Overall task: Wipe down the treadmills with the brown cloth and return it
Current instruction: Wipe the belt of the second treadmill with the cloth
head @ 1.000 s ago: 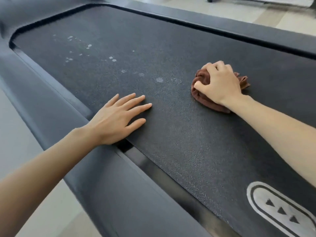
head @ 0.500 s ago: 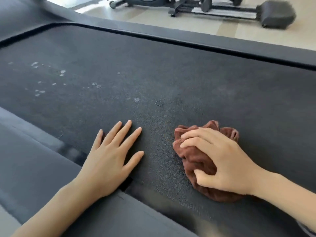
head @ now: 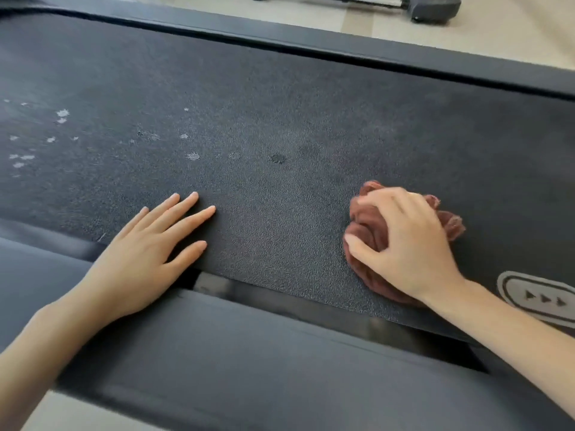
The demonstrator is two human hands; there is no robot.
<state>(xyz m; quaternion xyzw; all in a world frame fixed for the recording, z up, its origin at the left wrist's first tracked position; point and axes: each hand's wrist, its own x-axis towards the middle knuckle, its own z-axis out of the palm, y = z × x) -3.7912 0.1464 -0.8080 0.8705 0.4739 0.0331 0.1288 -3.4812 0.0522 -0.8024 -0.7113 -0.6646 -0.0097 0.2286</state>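
While the right hand [head: 404, 241] grips the bunched brown cloth [head: 367, 225] with fingers and thumb curled over it, the cloth rests pressed on the treadmill belt [head: 280, 98], near the belt's closer edge and just beside the printed arrow marking [head: 541, 298]. Half a second ago the cloth lay close to the left hand; it now lies well apart from it, shifted to the right along the belt. A second ago it sat further across the belt, next to the nearest spots.

The left hand [head: 149, 244] is open, fingers straight and flat on the belt, the heel of the palm over the gap by the near side rail [head: 249, 353]. Its placement has not changed – it serves as a brace.

Condition of the surface:
- Pale spots [head: 62, 113] remain in a scatter on the left part of the belt, with one [head: 193, 156] closer to the middle.
- One dark spot [head: 278, 158] sits to the right of these; it looks damp or rubbed, though this cannot be confirmed.

Assessment: the wiping stroke is travelling away from the soiled area – the spotted left section appears untreated. The wipe of this belt is judged to be only partly done, and the cloth's return not yet due.
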